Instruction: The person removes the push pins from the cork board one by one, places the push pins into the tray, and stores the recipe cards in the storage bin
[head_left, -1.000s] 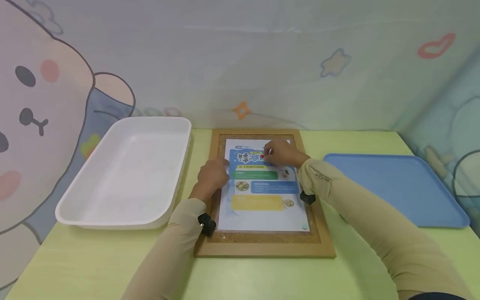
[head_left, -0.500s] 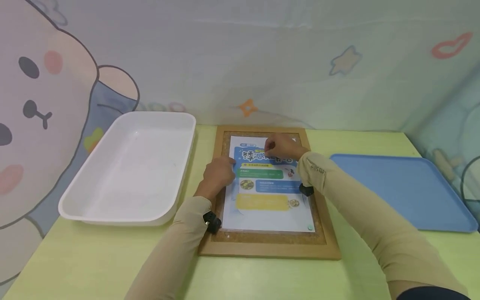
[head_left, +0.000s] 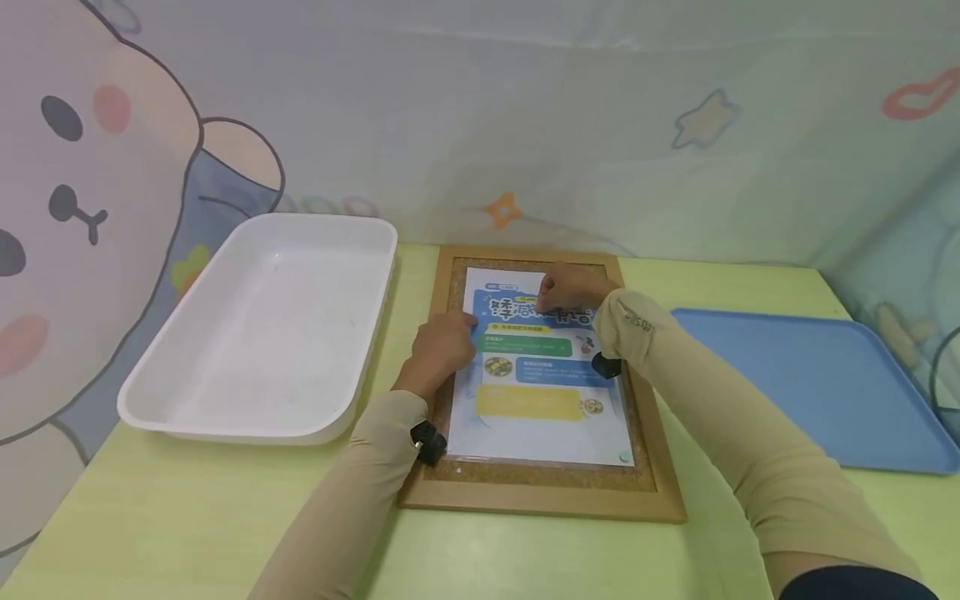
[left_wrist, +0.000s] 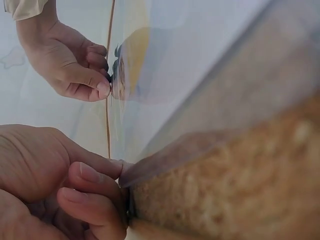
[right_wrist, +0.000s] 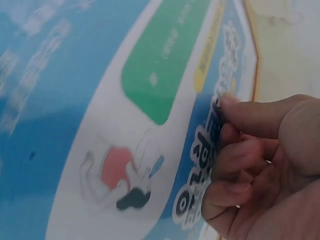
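A printed poster (head_left: 540, 446) in a clear sleeve lies on a cork board (head_left: 450, 473) with a wooden frame. My left hand (head_left: 442, 346) grips the poster at its left edge; in the left wrist view one fingertip lies on the sleeve's rim and other fingers (left_wrist: 87, 205) curl beside it. Over the poster's title, my right hand (head_left: 573, 287) pinches a small red push pin, now hidden by its fingertips. The right wrist view shows its thumb (right_wrist: 260, 117) right at the poster. A pale green pin (head_left: 624, 456) sits at the lower right corner.
On the left stands a deep white tray (head_left: 146, 408). A shallow blue tray (head_left: 795, 383) lies to the right of the board, partly behind the right sleeve (head_left: 697, 400). A patterned backdrop (head_left: 450, 100) rises behind the light green table (head_left: 540, 554).
The head view has shifted slightly. My right hand has turned a little at the title, and the red spot seen at its fingertips no longer shows. The left hand keeps its place on the poster's edge.
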